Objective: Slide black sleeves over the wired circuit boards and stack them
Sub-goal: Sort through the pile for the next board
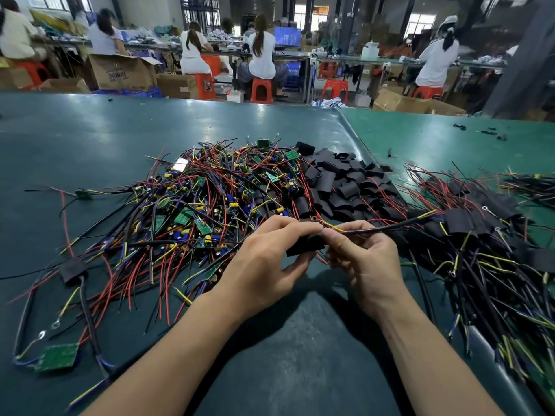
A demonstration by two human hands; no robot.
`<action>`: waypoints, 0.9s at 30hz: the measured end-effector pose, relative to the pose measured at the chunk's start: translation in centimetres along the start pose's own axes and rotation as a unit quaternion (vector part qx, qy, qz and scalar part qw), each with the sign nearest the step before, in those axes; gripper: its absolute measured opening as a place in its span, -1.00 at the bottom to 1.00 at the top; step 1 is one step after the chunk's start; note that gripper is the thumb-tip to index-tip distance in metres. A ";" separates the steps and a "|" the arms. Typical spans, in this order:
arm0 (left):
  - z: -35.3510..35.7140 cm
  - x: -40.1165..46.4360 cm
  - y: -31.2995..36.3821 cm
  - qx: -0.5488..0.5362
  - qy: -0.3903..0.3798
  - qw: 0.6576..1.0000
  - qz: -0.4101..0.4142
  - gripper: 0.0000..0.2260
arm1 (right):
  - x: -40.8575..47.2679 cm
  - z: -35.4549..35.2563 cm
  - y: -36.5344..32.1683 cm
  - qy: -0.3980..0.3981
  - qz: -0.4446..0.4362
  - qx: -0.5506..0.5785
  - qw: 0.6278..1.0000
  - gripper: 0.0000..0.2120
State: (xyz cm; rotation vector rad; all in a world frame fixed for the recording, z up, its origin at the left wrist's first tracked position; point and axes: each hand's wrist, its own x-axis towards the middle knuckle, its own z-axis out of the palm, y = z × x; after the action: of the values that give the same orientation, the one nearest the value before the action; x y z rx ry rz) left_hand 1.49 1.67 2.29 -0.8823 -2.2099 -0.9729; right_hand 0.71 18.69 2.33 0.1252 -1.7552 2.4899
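Lying crosswise, black sleeve (304, 246) in left hand (264, 265), wires (387, 227) running right.

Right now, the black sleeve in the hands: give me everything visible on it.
The black sleeve is a short, flattened tube, matte like heat-shrink. It is held roughly level above the green table mat, between both hands. The left hand grips its left part, mostly hiding it; the right hand pinches the wire bundle at its right end. Whether a board sits inside cannot be told.

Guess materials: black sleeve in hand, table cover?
Black sleeve: looks like matte, soft plastic tubing, possibly heat-shrink; it lies flattened and creased between the left hand and right hand. Table cover: glossy green sheet, probably rubber or vinyl; it reflects the lights.
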 end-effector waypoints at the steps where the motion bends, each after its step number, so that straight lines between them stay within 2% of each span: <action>1: 0.0 0.0 0.0 -0.004 0.002 1.000 -0.002 -0.61 | 0.0 0.0 -0.1 0.003 0.000 -0.007 1.000 -0.80; 8: -0.3 0.2 0.0 -0.002 0.006 1.000 0.014 -0.59 | 0.1 0.0 -0.1 0.003 0.034 -0.015 0.999 -0.90; 10: -0.4 0.2 -0.1 -0.002 0.012 1.000 0.028 -0.58 | 0.1 0.1 0.1 -0.022 0.047 -0.004 0.999 -0.82; 13: -0.3 0.1 -0.2 -0.005 0.021 0.999 0.036 -0.58 | -0.2 0.3 0.3 -0.074 0.068 -0.047 0.994 -0.61; 14: -0.2 0.1 -0.2 -0.002 0.027 0.999 0.043 -0.60 | -0.4 0.4 0.4 -0.068 0.054 -0.066 0.994 -0.64; 17: -0.1 0.3 -0.4 0.062 0.076 0.992 0.074 -0.67 | -0.3 0.6 0.2 0.036 -0.053 -0.086 0.994 -0.85; 20: -0.2 0.3 -0.7 0.080 0.125 0.986 0.079 -0.75 | 0.3 -0.2 -1.0 0.187 -0.127 -0.014 0.974 -0.93; 22: -0.1 0.3 -0.6 0.080 0.127 0.986 0.077 -0.78 | 0.7 -1.4 -2.2 0.240 -0.127 0.084 0.959 -0.93; 24: 0.0 0.2 -0.5 0.088 0.122 0.986 0.070 -0.79 | 0.8 -2.5 -3.1 0.255 -0.111 0.182 0.943 -0.91; 26: -0.2 0.2 -0.6 0.099 0.122 0.986 0.056 -0.79 | 1.0 -3.1 -3.4 0.262 -0.088 0.232 0.933 -0.94; 27: -0.3 0.2 -0.6 0.106 0.122 0.986 0.048 -0.80 | 1.1 -3.2 -3.2 0.267 -0.074 0.236 0.932 -0.89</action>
State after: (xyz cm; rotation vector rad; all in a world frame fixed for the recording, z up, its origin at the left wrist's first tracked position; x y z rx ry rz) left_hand 0.93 1.16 2.39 -0.7232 -1.9982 -0.7412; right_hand 0.01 22.79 4.38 -0.3433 -0.8939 2.4629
